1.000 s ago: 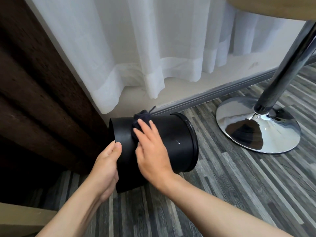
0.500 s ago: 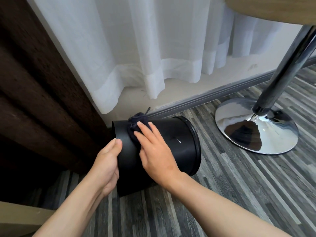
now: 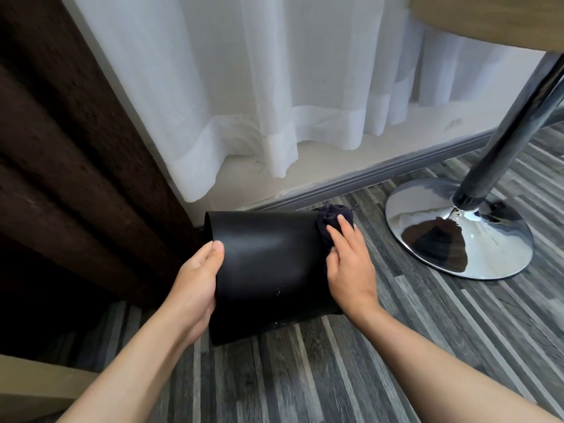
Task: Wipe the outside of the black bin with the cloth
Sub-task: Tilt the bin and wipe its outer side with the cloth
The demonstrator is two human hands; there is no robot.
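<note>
1. Black bin point(image 3: 268, 270): on its side on the grey plank floor point(image 3: 351, 377), near the white curtain point(image 3: 259, 102).
2. Left hand point(image 3: 195, 288): cupped around the bin's left end, thumb on its wall.
3. Right hand point(image 3: 348, 261): fingers flat, pressing the dark cloth point(image 3: 331, 219) against the bin's right end.
4. Chrome table base point(image 3: 457, 233): to the right, apart.

cloth point(image 3: 331, 219) now at bin's point(image 3: 268, 264) right end

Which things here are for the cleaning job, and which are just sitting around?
For the job:
- black bin, on its side
- dark cloth, pressed on the bin's right end
- right hand, on the cloth
- left hand, holding the bin's other end

Just around:
- chrome table base
- white curtain
- brown curtain
</note>
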